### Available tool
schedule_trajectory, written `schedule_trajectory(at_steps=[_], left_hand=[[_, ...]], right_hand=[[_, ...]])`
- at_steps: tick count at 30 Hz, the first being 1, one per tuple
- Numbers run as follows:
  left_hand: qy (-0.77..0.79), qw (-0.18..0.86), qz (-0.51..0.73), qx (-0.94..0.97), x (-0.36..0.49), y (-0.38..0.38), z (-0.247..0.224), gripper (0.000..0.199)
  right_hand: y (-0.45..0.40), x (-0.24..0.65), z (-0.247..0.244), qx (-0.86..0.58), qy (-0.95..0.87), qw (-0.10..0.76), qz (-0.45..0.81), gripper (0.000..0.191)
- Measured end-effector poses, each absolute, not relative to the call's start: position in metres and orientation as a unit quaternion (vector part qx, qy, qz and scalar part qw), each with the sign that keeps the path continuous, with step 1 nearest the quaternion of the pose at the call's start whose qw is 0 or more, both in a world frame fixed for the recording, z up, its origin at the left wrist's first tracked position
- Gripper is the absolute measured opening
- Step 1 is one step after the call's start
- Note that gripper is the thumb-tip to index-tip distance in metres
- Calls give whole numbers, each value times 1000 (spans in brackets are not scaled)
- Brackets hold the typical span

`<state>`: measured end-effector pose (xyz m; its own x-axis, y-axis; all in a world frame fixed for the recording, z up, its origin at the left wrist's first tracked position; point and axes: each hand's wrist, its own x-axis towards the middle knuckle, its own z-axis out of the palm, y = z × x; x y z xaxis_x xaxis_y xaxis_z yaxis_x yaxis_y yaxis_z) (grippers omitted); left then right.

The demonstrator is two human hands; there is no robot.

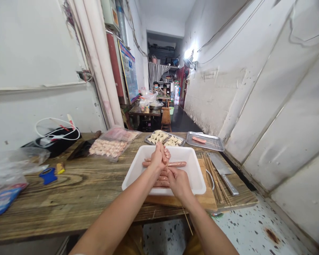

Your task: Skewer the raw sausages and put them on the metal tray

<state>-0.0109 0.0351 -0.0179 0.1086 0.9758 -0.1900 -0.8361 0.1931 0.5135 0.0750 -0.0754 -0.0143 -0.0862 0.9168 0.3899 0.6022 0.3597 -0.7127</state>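
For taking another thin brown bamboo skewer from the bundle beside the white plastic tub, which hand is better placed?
Probably the right hand, though it appears to pinch one brown skewer: it lies nearer the bundle. The left hand grips a pink cylindrical sausage and would likely cross the right.

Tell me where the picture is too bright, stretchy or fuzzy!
Head view: the light glares white, washing out the wall beside it; head view: that wall leans outward, probably wide-lens stretching; head view: the far person looks small and soft, while the sausages look clearer.
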Motion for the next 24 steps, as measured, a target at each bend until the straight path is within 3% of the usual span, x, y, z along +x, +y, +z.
schedule_trajectory(at_steps=[3,7,24], left_hand=[[261,732,613,139,-11,32,-14,37],[265,737,608,131,-10,28,-8,36],[257,736,615,118,-9,28,-4,38]], right_hand=[[-72,75,-23,-489,-659,491,293,30],[-71,76,-28,-478,-619,506,362,29],[-83,83,-23,-479,-651,469,356,32]])
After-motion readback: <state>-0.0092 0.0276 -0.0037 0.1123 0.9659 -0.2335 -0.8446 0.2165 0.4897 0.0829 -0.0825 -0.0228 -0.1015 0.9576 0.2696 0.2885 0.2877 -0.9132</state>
